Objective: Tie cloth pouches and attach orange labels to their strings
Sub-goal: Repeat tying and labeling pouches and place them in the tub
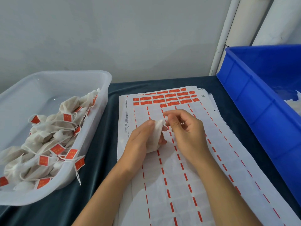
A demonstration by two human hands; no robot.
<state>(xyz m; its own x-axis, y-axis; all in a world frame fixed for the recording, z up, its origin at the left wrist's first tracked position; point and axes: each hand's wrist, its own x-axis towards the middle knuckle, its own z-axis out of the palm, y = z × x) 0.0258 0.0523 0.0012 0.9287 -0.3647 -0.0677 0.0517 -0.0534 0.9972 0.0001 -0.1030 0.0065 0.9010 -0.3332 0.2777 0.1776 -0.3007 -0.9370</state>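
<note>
While left hand [140,141] grips pouch [156,136] | right hand [187,129] pinches above it

A dark teal cloth [101,168] is spread over the work surface, wrinkled along its near left part. At about nine o'clock a translucent white plastic tub [97,88] is set on the cloth, its far right corner turned toward the middle. At about three o'clock a blue plastic crate [254,95] with ribbed walls is placed along the right edge, running from the far side toward the near corner. A pale grey wall [114,33] is seen across twelve o'clock. At about one o'clock white pipes [226,35] are stood against the wall, just behind the crate
</note>
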